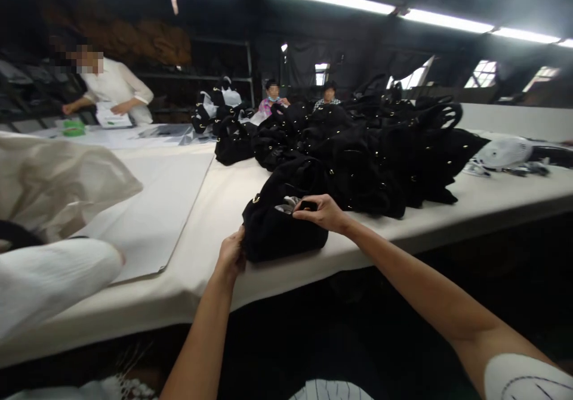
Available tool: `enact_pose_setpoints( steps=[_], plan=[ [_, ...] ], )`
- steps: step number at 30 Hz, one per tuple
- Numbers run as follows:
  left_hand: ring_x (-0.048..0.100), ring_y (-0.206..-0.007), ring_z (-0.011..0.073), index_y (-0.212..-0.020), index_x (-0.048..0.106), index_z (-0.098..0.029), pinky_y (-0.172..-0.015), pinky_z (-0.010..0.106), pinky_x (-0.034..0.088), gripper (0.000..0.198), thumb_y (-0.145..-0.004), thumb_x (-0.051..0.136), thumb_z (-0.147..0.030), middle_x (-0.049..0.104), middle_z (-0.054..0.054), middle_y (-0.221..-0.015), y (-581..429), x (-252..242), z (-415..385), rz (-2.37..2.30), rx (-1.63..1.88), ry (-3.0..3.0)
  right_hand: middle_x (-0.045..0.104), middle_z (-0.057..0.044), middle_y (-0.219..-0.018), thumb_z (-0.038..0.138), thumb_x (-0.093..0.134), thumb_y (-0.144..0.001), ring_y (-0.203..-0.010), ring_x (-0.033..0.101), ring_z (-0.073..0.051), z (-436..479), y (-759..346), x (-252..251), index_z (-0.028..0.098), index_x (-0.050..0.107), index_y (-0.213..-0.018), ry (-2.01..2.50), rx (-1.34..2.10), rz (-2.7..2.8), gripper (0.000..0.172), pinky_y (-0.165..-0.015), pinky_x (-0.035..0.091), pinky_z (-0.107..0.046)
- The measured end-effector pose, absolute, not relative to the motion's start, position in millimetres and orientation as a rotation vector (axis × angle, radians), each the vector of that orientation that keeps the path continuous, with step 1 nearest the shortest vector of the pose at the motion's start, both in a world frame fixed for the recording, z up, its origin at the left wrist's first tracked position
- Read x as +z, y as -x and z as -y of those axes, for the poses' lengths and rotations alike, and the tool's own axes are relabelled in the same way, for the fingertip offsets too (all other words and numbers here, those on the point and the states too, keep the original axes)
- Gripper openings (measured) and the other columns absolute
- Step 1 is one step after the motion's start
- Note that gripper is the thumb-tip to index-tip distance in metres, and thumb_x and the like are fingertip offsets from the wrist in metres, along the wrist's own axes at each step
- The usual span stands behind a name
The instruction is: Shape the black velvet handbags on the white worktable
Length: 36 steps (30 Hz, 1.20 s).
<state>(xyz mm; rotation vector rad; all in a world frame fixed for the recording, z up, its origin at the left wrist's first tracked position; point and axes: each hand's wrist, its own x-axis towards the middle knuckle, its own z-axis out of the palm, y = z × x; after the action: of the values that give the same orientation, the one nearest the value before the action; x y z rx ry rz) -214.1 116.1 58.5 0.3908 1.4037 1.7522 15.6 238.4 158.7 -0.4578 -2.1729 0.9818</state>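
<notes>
A black fabric bag (282, 239) with gold-coloured metal rings sits at the near edge of the cloth-covered table. Pale crumpled material (286, 205) shows in its opening. My left hand (231, 254) grips the bag's left side, its fingertips partly hidden by the fabric. At the opening, my right hand (326, 212) pinches a small black piece (308, 206) between thumb and fingers; whether this is a tab of the bag I cannot tell.
Many similar black bags (367, 149) are heaped just behind and to the right. A grey-white board (179, 209) and a sheer beige cloth (58, 179) lie left, beside a white sleeve (58, 274). A co-worker (119, 83) stands across the table; others sit farther back.
</notes>
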Motion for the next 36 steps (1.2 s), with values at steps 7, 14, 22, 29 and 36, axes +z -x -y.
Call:
enact_pose_setpoints(
  steps=[7,14,22,29,36],
  plan=[
    [0.06,-0.058,0.0149,-0.084,0.062,-0.012,-0.055,0.026,0.05,0.028,-0.063,0.076,-0.024,0.063,0.005,-0.071,232,64,-108,-1.733,1.811,-0.411,0.069,-0.007,-0.102,0.028,0.078,-0.082,-0.096,0.065,-0.019,-226,-37,135,0.016,0.071,-0.098,0.282,0.464,2.051,0.022,-0.089,0.05,-0.03],
    [0.059,-0.118,0.0247,-0.115,0.065,-0.016,-0.108,0.042,0.044,0.046,-0.085,0.066,-0.05,0.065,0.012,-0.121,248,132,-110,-1.799,2.082,-1.011,0.062,-0.007,-0.12,0.03,0.077,-0.084,-0.116,0.056,-0.022,-209,-51,106,0.023,0.067,-0.115,0.424,0.442,1.873,0.033,-0.104,0.046,-0.039],
    [0.059,-0.061,0.0166,-0.115,0.069,-0.012,-0.049,0.022,0.04,0.06,-0.068,0.083,-0.047,0.069,0.008,-0.081,235,191,-162,-1.658,1.141,-1.212,0.045,-0.008,-0.147,0.029,0.078,-0.081,-0.138,0.04,-0.025,-183,-30,76,0.027,0.038,-0.149,0.7,0.657,1.751,0.078,-0.118,0.036,-0.046],
    [0.058,-0.067,0.0191,-0.115,0.067,-0.012,-0.052,0.023,0.04,0.057,-0.065,0.081,-0.038,0.068,0.006,-0.082,233,181,-140,-1.768,1.099,-1.36,0.036,-0.01,-0.156,0.022,0.068,-0.087,-0.145,0.032,-0.022,-199,-9,69,0.021,0.035,-0.152,0.648,0.805,1.759,0.072,-0.123,0.028,-0.042],
    [0.056,-0.063,0.0203,-0.101,0.072,-0.023,-0.061,0.029,0.043,0.041,-0.062,0.063,-0.03,0.066,0.002,-0.078,200,181,-123,-2.262,1.317,-1.725,0.055,-0.014,-0.139,0.018,0.052,-0.09,-0.131,0.049,-0.027,-229,7,93,0.014,0.054,-0.138,0.837,0.998,1.739,0.048,-0.116,0.036,-0.042]
  ],
)
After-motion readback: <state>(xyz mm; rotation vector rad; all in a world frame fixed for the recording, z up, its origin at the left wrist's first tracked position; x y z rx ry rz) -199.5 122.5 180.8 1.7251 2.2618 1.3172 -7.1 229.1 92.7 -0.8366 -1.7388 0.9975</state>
